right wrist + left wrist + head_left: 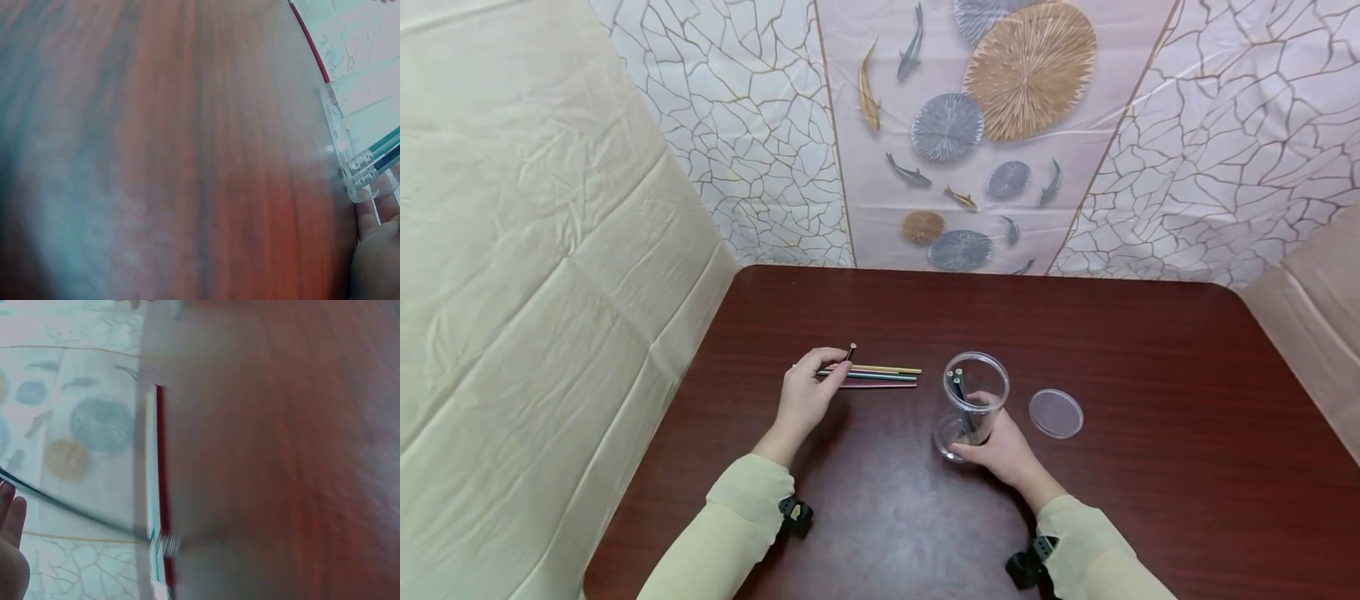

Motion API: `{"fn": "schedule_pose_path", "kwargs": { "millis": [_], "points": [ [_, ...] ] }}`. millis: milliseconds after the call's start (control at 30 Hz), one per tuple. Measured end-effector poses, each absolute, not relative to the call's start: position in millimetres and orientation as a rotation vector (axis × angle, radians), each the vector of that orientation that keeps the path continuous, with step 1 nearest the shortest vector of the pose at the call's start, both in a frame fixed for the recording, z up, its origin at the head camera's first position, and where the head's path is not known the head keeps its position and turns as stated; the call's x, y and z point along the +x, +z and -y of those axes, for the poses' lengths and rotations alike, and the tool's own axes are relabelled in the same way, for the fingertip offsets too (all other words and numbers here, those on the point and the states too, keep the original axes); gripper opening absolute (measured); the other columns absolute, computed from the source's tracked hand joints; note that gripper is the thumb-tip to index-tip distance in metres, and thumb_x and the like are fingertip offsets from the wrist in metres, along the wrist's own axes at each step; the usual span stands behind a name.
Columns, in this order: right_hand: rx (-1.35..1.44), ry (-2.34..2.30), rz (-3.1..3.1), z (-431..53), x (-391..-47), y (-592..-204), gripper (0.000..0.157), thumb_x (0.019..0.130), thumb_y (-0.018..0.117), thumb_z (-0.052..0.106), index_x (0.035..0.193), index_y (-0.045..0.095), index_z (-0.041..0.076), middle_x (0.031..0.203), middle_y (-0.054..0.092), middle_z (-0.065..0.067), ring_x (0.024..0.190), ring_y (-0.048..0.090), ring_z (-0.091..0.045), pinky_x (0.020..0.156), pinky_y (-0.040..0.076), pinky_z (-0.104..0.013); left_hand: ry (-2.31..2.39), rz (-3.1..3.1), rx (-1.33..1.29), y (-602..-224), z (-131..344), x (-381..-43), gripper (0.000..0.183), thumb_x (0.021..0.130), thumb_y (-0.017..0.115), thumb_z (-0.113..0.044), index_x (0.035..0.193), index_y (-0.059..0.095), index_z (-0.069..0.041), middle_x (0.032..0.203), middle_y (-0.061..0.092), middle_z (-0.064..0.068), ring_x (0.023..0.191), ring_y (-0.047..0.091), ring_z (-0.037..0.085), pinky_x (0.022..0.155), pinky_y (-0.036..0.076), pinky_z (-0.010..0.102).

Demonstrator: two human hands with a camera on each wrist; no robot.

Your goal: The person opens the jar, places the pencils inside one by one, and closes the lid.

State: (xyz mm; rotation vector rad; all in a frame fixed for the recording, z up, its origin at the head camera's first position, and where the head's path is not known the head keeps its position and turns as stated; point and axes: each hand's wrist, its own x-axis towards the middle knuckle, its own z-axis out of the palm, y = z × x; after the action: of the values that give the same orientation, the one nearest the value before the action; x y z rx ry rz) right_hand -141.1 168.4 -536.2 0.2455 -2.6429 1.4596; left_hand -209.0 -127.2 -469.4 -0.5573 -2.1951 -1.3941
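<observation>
My left hand (801, 400) pinches a dark pencil (852, 352) between thumb and fingers, over the left end of several pencils lying on the table. In the left wrist view this pencil (81, 515) slants, its lower end by the metal bands of the lying pencils (154, 456). A clear plastic jar (1007, 385) stands uncapped to the right, slightly tilted, and my right hand (1009, 454) grips it low around its side. Inside lean dark pencils (959, 388); the right wrist view shows two with metal bands (362, 169) near the jar's bottom.
A round clear lid (1057, 414) lies flat on the dark red-brown table (1150, 375), right of the jar. Yellow, teal and dark red pencils (880, 377) lie side by side left of the jar. Patterned cloth (760, 125) hangs behind the table's far edge.
</observation>
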Motion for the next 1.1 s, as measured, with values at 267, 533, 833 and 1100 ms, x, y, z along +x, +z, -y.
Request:
{"fn": "schedule_pose_path", "kwargs": {
  "millis": [267,533,833,1100],
  "points": [
    [0.247,1.468,2.637,-170,-141,-536,0.077,0.060,0.087,0.015,0.124,0.045,0.006,0.108,0.058,-0.011,0.095,0.055,-0.019,0.086,0.042,-0.035,-1.740,2.062,-0.371,-436,114,-199,0.012,0.085,0.066,-0.001,0.095,0.063,0.005,0.091,0.069,0.019,0.076,0.065,0.015,0.065,0.052,0.021],
    [0.265,1.446,2.626,-170,-141,-538,0.077,0.060,0.087,0.015,0.124,0.045,0.006,0.108,0.058,-0.012,0.095,0.055,-0.020,0.085,0.041,-0.034,-1.999,1.846,-0.301,-429,107,-203,0.024,0.089,0.056,0.009,0.111,0.047,0.013,0.096,0.061,0.034,0.075,0.063,0.011,0.062,0.055,0.027],
    [0.267,1.425,2.630,-170,-141,-537,0.078,0.059,0.087,0.015,0.124,0.045,0.006,0.108,0.058,-0.013,0.096,0.054,-0.020,0.085,0.041,-0.035,-1.978,1.799,-0.249,-424,106,-206,0.025,0.090,0.058,0.004,0.114,0.054,0.009,0.095,0.061,0.032,0.068,0.062,0.011,0.059,0.054,0.027],
    [0.254,1.447,2.641,-170,-140,-536,0.078,0.060,0.087,0.016,0.125,0.044,0.007,0.109,0.056,-0.013,0.098,0.053,-0.021,0.087,0.041,-0.040,-2.085,1.588,-0.288,-411,104,-207,0.023,0.090,0.055,0.006,0.111,0.049,0.012,0.088,0.061,0.018,0.070,0.062,0.017,0.058,0.055,0.035]
  ]
}}
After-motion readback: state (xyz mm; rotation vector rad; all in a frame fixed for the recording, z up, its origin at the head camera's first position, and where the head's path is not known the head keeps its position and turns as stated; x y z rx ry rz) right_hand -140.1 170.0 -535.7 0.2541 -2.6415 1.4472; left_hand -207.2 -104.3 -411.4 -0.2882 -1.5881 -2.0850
